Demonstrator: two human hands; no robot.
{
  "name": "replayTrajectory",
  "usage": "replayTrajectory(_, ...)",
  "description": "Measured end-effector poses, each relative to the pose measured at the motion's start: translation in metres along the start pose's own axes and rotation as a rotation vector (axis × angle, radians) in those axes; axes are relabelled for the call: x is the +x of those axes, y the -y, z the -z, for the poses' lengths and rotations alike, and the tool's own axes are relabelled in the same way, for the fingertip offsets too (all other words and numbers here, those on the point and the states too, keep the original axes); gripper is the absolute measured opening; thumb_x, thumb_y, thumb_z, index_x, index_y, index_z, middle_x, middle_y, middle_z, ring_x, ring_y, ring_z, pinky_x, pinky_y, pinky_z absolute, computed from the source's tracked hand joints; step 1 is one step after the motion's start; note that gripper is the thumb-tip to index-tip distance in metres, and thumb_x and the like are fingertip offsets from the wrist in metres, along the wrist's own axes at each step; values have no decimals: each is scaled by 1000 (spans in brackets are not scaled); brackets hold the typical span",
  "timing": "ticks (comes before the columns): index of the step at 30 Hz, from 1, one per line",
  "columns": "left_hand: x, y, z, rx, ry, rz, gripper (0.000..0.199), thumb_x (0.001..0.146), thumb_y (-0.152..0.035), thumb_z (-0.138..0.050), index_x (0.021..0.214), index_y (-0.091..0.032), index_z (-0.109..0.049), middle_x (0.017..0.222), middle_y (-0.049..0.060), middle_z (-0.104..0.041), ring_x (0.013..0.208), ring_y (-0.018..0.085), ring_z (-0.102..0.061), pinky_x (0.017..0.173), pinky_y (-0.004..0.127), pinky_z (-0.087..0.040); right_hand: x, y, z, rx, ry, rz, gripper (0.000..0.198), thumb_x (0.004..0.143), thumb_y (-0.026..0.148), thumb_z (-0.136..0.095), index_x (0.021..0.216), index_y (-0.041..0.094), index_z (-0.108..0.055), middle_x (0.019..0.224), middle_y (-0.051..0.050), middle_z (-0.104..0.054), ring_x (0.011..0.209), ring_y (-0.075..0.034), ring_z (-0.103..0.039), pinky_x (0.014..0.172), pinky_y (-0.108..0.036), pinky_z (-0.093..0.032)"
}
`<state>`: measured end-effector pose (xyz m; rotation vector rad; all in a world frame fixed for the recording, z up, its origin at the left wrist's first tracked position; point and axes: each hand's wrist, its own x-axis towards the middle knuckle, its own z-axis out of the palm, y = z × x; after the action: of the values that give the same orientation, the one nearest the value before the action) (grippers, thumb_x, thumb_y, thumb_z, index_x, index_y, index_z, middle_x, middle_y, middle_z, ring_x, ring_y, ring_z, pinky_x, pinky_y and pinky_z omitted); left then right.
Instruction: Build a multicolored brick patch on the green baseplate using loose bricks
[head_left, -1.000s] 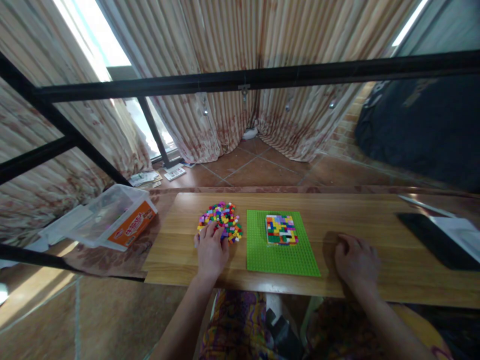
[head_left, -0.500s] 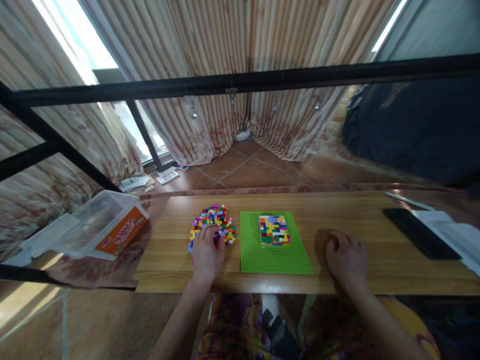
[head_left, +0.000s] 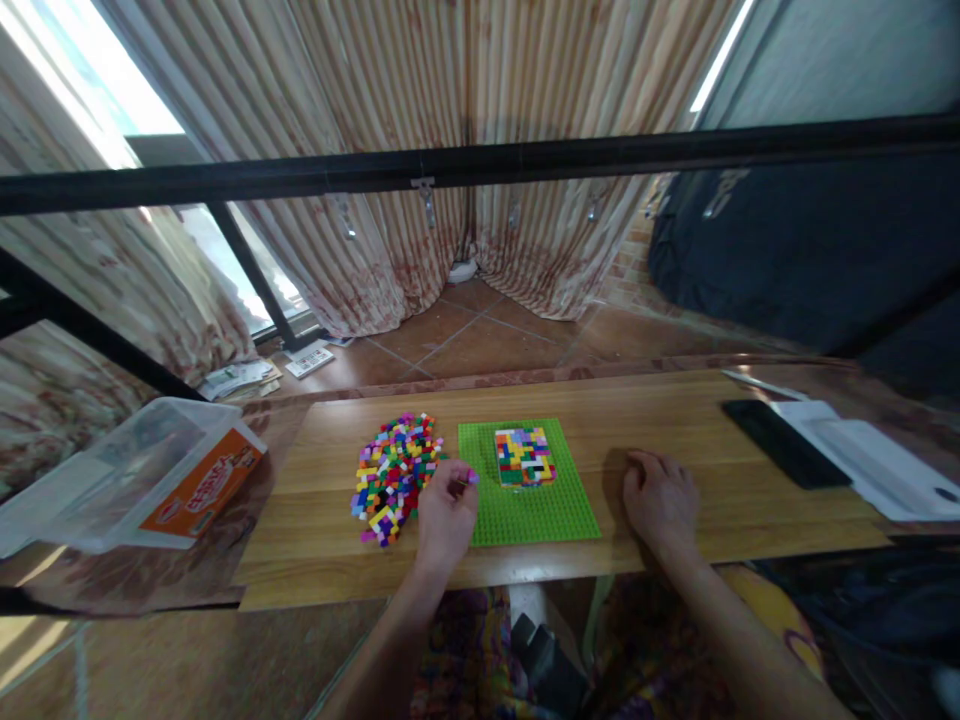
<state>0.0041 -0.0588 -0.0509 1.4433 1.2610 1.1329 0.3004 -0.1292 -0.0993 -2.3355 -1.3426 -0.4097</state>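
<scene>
My left hand (head_left: 448, 508) is over the left edge of the green baseplate (head_left: 581, 518), its fingertips pinched on a small purple toy brick (head_left: 472, 477). Left of that hand lies a loose pile of small coloured toy bricks (head_left: 390, 470). A square block of many-coloured bricks (head_left: 525, 456) sits on the baseplate, towards its far side. To the right of the baseplate, my right hand (head_left: 661, 500) rests on the wooden table, fingers loosely bent and partly spread, with nothing seen in them.
The wooden tabletop (head_left: 637, 400) carries a black flat device (head_left: 784, 443) and a white object (head_left: 870, 460) at its right end. A clear plastic box (head_left: 195, 475) with an orange label stands beyond the left end. A black metal bar (head_left: 570, 155) crosses behind the table.
My left hand has moved right from the brick pile to the baseplate's edge, now with a purple brick in its fingertips. My right hand stays on the table. The view has shifted slightly.
</scene>
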Motion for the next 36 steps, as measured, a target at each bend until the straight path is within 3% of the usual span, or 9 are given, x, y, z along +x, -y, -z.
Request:
replayTrajectory(3, -1, -6, -4, -414, 0, 267, 22, 63, -18, -69, 85, -16, -68, 71, -2, -64, 59, 8, -56, 57, 20, -43, 0, 0, 0, 15, -5, -8, 30, 86, 23, -45, 104, 16, -67, 104, -12, -67, 88, -24, -52, 76, -36, -36)
replayTrajectory(6, -2, -15, 0, -664, 37, 452, 29, 58, -16, -76, 86, -14, -72, 73, 1, -68, 59, 8, -59, 56, 19, -46, 0, 0, 0, 31, -15, 2, 30, 86, 23, -44, 104, 16, -67, 105, -13, -67, 89, -24, -53, 77, -37, -37)
replayTrajectory(12, -7, -23, 5, -870, -25, 620, 15, 65, -3, -74, 78, -11, -73, 80, 5, -72, 71, 8, -67, 69, 16, -55, 1, 0, 1, 19, 0, -3, 30, 86, 22, -44, 103, 15, -67, 105, -12, -67, 91, -25, -54, 77, -36, -37)
replayTrajectory(16, -9, -20, 4, -867, -54, 639, 11, 69, -4, -74, 77, -11, -72, 78, 5, -71, 69, 7, -67, 66, 15, -55, 1, -1, 0, 21, -2, 7, 30, 85, 22, -44, 103, 15, -67, 103, -12, -67, 91, -25, -54, 78, -37, -37)
replayTrajectory(20, -9, -15, 10, -777, -51, 575, 16, 65, -13, -80, 77, -12, -70, 73, 3, -69, 62, 7, -63, 57, 16, -50, 0, -2, -1, 21, -25, 8, 29, 85, 23, -45, 102, 16, -67, 105, -11, -67, 90, -24, -53, 77, -36, -36)
replayTrajectory(25, -3, -9, 20, -616, -133, 356, 26, 58, -27, -83, 75, -14, -68, 66, -2, -64, 55, 5, -55, 52, 16, -44, 1, -1, -1, 20, -13, 9, 30, 85, 23, -45, 103, 15, -67, 104, -12, -67, 91, -25, -53, 77, -37, -37)
replayTrajectory(30, 12, -1, 30, -370, -238, 248, 25, 64, -33, -74, 79, -15, -67, 63, -3, -63, 52, 9, -55, 52, 21, -45, 1, -1, 0, 26, 0, 4, 31, 84, 22, -44, 103, 15, -67, 105, -13, -67, 91, -25, -53, 77, -38, -37)
replayTrajectory(32, 18, 0, 36, -177, -243, 195, 21, 68, -31, -69, 83, -16, -68, 68, 0, -67, 57, 12, -59, 57, 25, -48, 1, -1, 0, 28, 6, -3, 30, 85, 22, -44, 104, 16, -67, 105, -13, -67, 91, -25, -53, 77, -37, -37)
replayTrajectory(36, 27, -1, 49, 448, -192, -11, 18, 77, -23, -57, 85, -18, -73, 83, 7, -74, 76, 21, -67, 73, 33, -51, 1, 1, 2, 19, -5, -3, 30, 86, 23, -44, 104, 16, -67, 106, -12, -67, 91, -25, -53, 78, -37, -37)
